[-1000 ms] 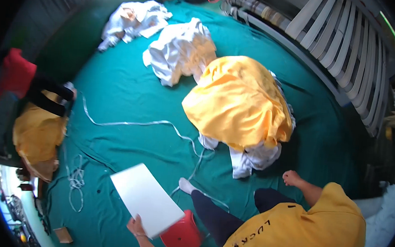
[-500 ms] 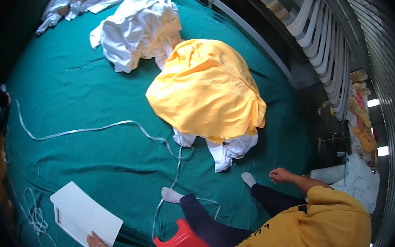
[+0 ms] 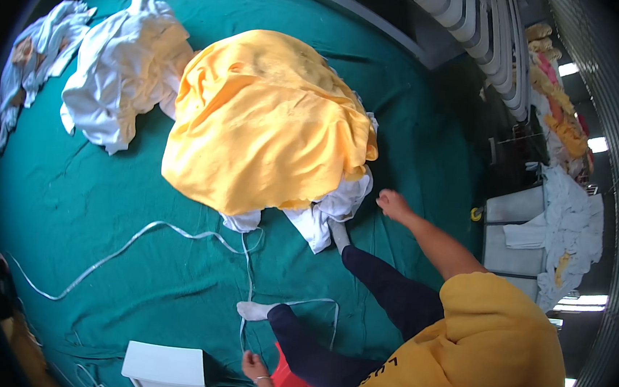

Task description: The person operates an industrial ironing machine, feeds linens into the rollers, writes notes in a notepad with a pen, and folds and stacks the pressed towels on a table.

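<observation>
My left hand (image 3: 254,367), a bracelet on its wrist, hovers beside the red plastic stool (image 3: 293,383) with its fingers curled in. No held thing shows in it. To its left is a white flat-topped stool (image 3: 165,363), apart from the hand. My right hand (image 3: 393,205) is loosely closed, stretched forward just right of a large heap under a yellow cloth (image 3: 271,121), and shows nothing in its fingers. White fabric (image 3: 318,220) pokes out from under the yellow cloth, next to my right foot.
A green cloth (image 3: 128,194) covers the floor. White cloth piles (image 3: 119,69) lie at the far left. A pale strap (image 3: 111,261) snakes over the floor near my feet. White rails (image 3: 475,32) stand at the far right, with a cart (image 3: 515,210) of white fabric nearer.
My left hand has let go of the white stool and moved right. My right arm has reached forward toward the yellow-covered heap. My right foot has stepped closer to it, and the view has shifted.
</observation>
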`<state>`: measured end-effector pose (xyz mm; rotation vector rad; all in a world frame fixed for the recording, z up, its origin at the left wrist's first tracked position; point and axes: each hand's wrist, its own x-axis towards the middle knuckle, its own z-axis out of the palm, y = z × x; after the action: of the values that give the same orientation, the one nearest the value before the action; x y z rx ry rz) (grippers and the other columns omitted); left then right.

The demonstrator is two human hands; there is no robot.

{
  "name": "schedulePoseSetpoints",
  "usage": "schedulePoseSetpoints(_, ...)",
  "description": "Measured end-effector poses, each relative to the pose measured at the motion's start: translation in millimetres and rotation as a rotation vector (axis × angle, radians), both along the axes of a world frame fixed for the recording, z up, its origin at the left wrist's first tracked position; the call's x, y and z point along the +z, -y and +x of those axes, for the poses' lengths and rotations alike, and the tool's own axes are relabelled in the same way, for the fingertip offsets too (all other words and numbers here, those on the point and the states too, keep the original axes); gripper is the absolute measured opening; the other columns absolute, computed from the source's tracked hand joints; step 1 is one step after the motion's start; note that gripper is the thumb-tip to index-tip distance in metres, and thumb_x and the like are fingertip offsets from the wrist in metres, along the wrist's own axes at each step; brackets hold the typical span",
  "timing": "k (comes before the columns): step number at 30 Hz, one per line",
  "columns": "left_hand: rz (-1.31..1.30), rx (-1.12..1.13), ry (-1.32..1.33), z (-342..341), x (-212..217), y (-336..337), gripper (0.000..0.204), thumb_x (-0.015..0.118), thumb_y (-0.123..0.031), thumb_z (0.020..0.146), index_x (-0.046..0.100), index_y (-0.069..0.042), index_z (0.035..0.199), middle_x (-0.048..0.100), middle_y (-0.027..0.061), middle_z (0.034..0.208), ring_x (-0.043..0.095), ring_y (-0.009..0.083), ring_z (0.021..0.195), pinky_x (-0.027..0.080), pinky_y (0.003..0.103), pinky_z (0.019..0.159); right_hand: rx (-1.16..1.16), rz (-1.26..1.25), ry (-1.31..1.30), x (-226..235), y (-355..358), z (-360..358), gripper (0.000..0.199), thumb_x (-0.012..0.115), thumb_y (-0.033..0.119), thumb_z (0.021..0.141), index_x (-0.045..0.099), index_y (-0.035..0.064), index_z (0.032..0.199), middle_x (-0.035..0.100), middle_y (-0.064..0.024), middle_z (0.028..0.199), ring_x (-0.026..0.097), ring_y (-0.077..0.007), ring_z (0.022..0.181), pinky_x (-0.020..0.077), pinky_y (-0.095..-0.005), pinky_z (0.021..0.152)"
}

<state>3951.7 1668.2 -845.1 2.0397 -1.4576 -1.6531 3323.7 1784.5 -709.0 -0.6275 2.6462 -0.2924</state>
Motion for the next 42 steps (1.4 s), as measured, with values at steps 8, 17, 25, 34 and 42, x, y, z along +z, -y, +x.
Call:
schedulePoseSetpoints(8, -0.015, -0.178, -0.019, -196.0, 75.3, -62.5, 0.026, 0.056, -0.006, 0.077, 0.058, 0.003, 0.102, 0.062, 0.0112, 0.092, 0.058, 0.0177, 0.080, 0.047, 0.028, 0.074, -0.461, -0.382, 0.431, -79.4, 123.4, -143.7, 0.038, 0.059, 0.026, 0.078, 0.052, 0.0031, 0.108, 0.059, -0.0145, 0.089, 0.061, -0.0237, 0.068, 0.0502, -0.0331, 0.058)
schedulePoseSetpoints(17, 0.718, 0.480, -0.921, -468.2, 207.3, 38.3, 0.068, 0.032, -0.058, 0.086, 0.037, -0.005, 0.127, 0.046, 0.0188, 0.122, 0.049, 0.0348, 0.104, 0.043, 0.038, 0.087, 0.126, -0.527, 2.026, 51.1, 39.0, 82.2, 0.015, 0.052, 0.019, 0.083, 0.056, 0.0043, 0.086, 0.055, -0.0025, 0.068, 0.050, -0.0103, 0.053, 0.0401, -0.0227, 0.047)
schedulePoseSetpoints(25, 0.271, 0.327, -0.739, -417.0, 280.6, 81.6, 0.050, 0.046, -0.024, 0.081, 0.037, 0.002, 0.122, 0.048, 0.0159, 0.115, 0.051, 0.0310, 0.102, 0.044, 0.041, 0.086, 0.116, -0.355, 1.741, 139.8, -6.5, 41.0, 0.025, 0.052, 0.022, 0.084, 0.058, 0.0046, 0.101, 0.061, -0.0044, 0.078, 0.058, -0.0111, 0.056, 0.0457, -0.0223, 0.049)
schedulePoseSetpoints(34, -0.564, 0.617, -0.124, -193.9, 431.3, 189.4, 0.046, 0.044, -0.024, 0.083, 0.042, 0.005, 0.119, 0.052, 0.0185, 0.111, 0.054, 0.0311, 0.098, 0.046, 0.041, 0.084, -0.495, -0.421, 0.925, -17.2, -49.2, -110.6, 0.014, 0.050, 0.017, 0.084, 0.057, 0.0069, 0.091, 0.059, -0.0015, 0.070, 0.056, -0.0078, 0.051, 0.0413, -0.0206, 0.041)
schedulePoseSetpoints(42, -0.262, 0.615, 0.288, -166.6, 368.4, 69.0, 0.043, 0.048, -0.021, 0.083, 0.045, 0.005, 0.116, 0.055, 0.0168, 0.106, 0.057, 0.0290, 0.091, 0.049, 0.039, 0.078, -0.317, -0.299, 0.284, -158.6, 83.0, -190.0, 0.053, 0.063, 0.046, 0.071, 0.057, -0.0015, 0.093, 0.061, -0.0208, 0.087, 0.060, -0.0333, 0.082, 0.0467, -0.0379, 0.069)
